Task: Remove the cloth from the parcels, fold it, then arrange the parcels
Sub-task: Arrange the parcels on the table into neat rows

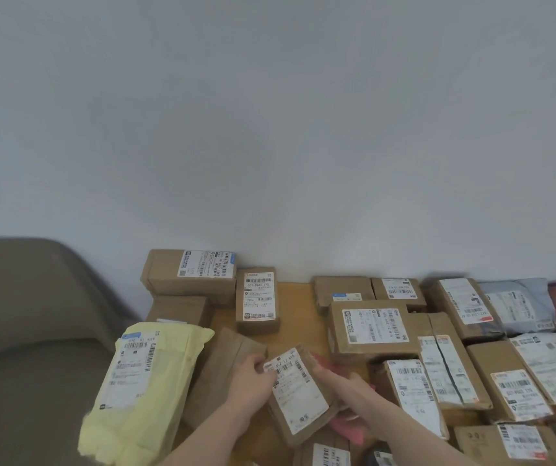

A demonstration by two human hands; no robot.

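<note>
Both my hands are on a small brown parcel (pixel 298 395) with a white label, in the lower middle of the view. My left hand (pixel 253 376) grips its left edge, fingers curled over the near corner. My right hand (pixel 332 375) holds its right side, fingers lying along the edge. Under and to the right of this parcel shows a pink-red cloth (pixel 348 428), partly hidden by the parcel and my right forearm. Several more brown parcels lie around on the wooden table (pixel 298 317).
A yellow padded mailer (pixel 142 385) lies at the left table edge, beside a brown chair (pixel 34 314). A plain brown parcel (pixel 222 368) sits left of my hands. Labelled boxes (pixel 374 327) and a grey mailer (pixel 518 304) crowd the right side. A white wall stands behind.
</note>
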